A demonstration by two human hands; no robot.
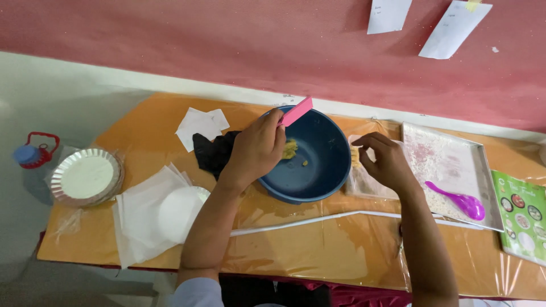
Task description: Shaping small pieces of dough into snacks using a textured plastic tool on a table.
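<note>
My left hand [256,149] clamped on pink scraper [297,111], blade tilted up over rim of blue bowl [327,165], so I can reach yellowish dough bits [290,149] stuck on inner wall. My right hand [387,161] pinches small dough piece [355,156] between fingertips, just beside bowl, above clear plastic sheet. Floured tray [449,148] with purple spoon [462,202] stands near on right (close for dusting, I think). Foil plates [85,176] and paper sheets wait on left of desk [318,250].
</note>
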